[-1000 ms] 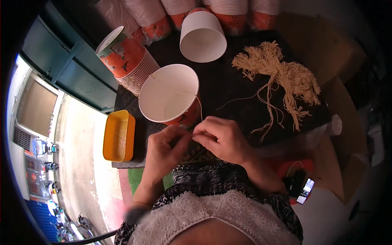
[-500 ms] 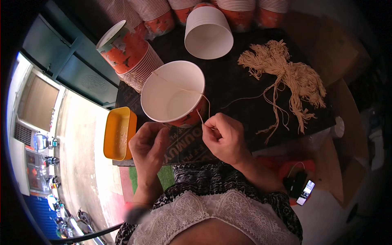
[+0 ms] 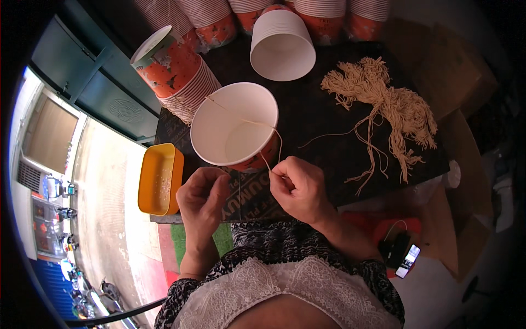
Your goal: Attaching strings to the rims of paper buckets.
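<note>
A large paper bucket [image 3: 234,123], white inside and orange with dark figures outside, stands tilted toward me on the table. A thin beige cord [image 3: 249,121] crosses its mouth from the far rim and loops over the right side. My right hand [image 3: 300,186], to the right of the bucket's lower side, pinches an end of this cord between thumb and fingers. In front of the bucket, my left hand [image 3: 204,197] is closed, thumb against curled fingers; whatever it pinches is too small to make out.
A yellow tub [image 3: 160,181] with tiny pale specks sits at the left edge of the dark table [image 3: 307,118]. A bundle of beige cords [image 3: 386,109] lies right. Stacked orange buckets [image 3: 178,77] stand far left, nested white buckets [image 3: 282,46] at the back. A phone [image 3: 407,261] is lower right.
The right hand has moved very slightly, still pinching the cord. The left hand has shifted a little to the right. The bucket stays in place, with the whole view shifting slightly.
</note>
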Motion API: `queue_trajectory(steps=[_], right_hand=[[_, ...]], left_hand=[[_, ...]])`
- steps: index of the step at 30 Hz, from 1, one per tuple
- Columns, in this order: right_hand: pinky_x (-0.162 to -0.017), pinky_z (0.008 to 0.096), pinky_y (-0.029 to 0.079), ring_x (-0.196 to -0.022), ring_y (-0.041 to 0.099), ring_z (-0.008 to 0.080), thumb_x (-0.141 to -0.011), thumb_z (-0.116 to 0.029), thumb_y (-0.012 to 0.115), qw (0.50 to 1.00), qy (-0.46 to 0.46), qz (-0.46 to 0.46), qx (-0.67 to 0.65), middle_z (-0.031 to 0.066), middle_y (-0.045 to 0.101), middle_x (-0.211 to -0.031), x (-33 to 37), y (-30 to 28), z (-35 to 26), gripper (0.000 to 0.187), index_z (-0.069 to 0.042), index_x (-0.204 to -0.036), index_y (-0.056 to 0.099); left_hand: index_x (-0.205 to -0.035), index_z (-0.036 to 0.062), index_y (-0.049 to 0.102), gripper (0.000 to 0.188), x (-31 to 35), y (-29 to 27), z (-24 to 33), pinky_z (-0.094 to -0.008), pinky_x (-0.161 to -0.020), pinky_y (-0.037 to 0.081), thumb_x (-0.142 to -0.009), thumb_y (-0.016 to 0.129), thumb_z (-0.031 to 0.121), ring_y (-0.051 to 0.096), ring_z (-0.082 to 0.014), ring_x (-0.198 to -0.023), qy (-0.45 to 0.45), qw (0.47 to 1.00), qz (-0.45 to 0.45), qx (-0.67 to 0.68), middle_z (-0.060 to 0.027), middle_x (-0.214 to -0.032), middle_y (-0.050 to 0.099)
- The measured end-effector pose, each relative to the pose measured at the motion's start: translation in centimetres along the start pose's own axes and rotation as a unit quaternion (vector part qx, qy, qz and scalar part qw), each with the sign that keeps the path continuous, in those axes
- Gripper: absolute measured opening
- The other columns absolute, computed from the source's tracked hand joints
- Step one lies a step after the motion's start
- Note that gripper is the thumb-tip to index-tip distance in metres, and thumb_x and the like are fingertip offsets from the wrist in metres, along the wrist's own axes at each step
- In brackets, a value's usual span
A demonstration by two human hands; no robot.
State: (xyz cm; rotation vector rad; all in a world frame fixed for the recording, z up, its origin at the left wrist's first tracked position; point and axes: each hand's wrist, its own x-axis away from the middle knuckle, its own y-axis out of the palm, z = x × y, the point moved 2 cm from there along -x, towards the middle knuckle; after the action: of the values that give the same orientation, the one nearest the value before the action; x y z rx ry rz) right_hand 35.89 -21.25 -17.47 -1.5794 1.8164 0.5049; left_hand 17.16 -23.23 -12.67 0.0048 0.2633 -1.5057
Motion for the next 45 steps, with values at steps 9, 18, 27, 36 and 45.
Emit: queue_trajectory(steps=[9, 18, 27, 36, 45], right_hand=[[-0.044, 0.0239, 0.036, -0.048, 0.047, 0.0083, -0.077, 0.01, 0.068, 1.0, -0.015, 0.004, 0.014, 0.0018, 0.048, -0.061, -0.5, 0.3, 0.1, 0.019, -0.003, -0.075, 0.053], [-0.051, 0.0337, 0.047, -0.058, 0.062, 0.0243, -0.078, 0.004, 0.07, 0.998, -0.028, 0.059, 0.02, 0.0105, 0.06, -0.07, -0.6, 0.9, 1.5, 0.013, -0.004, -0.082, 0.059], [-0.062, 0.0434, 0.05, -0.072, 0.064, 0.0341, -0.076, -0.005, 0.068, 0.994, -0.024, 0.101, 0.03, 0.0137, 0.061, -0.077, -0.1, 2.1, 2.8, 0.015, -0.005, -0.087, 0.058], [-0.061, 0.0436, 0.05, -0.071, 0.064, 0.035, -0.077, -0.005, 0.067, 0.994, -0.006, 0.105, -0.009, 0.0151, 0.061, -0.076, -1.5, 3.1, 2.6, 0.012, -0.005, -0.085, 0.059], [-0.057, 0.0389, 0.051, -0.066, 0.066, 0.0337, -0.08, -0.001, 0.069, 0.998, 0.021, 0.062, -0.022, 0.0161, 0.063, -0.073, -1.0, 2.3, 2.4, 0.011, -0.003, -0.086, 0.06]], left_hand=[[-0.093, -0.0035, 0.064, 0.006, 0.1, 0.1, 0.1, -0.0179, -0.061, 0.042, -0.092, 0.064, 0.003, 0.052, -0.0035, -0.066, 0.003, 1.0, 0.003, 0.004, 0.0019, -0.075, 0.061], [-0.096, -0.002, 0.064, 0.008, -4.3, -0.5, 3.1, -0.0226, -0.067, 0.044, -0.089, 0.059, -0.002, 0.058, -0.0107, -0.078, 0.146, 0.968, -0.019, -0.201, -0.0043, -0.083, 0.062], [-0.119, -0.0041, 0.061, 0.038, -10.5, 1.3, 1.9, -0.0323, -0.102, 0.038, -0.083, 0.049, -0.004, 0.054, -0.0232, -0.118, 0.107, 0.868, -0.407, -0.264, -0.0133, -0.126, 0.06], [-0.094, -0.0047, 0.063, 0.012, -12.3, 0.2, 0.8, -0.026, -0.073, 0.047, -0.086, 0.057, 0.002, 0.058, -0.0111, -0.082, 0.005, 0.886, -0.367, -0.285, -0.004, -0.088, 0.064], [-0.105, -0.0014, 0.062, 0.016, -10.6, -1.1, 1.6, -0.0306, -0.081, 0.05, -0.091, 0.055, 0.002, 0.061, -0.0165, -0.091, 0.115, 0.951, -0.215, -0.19, -0.0075, -0.097, 0.063]])
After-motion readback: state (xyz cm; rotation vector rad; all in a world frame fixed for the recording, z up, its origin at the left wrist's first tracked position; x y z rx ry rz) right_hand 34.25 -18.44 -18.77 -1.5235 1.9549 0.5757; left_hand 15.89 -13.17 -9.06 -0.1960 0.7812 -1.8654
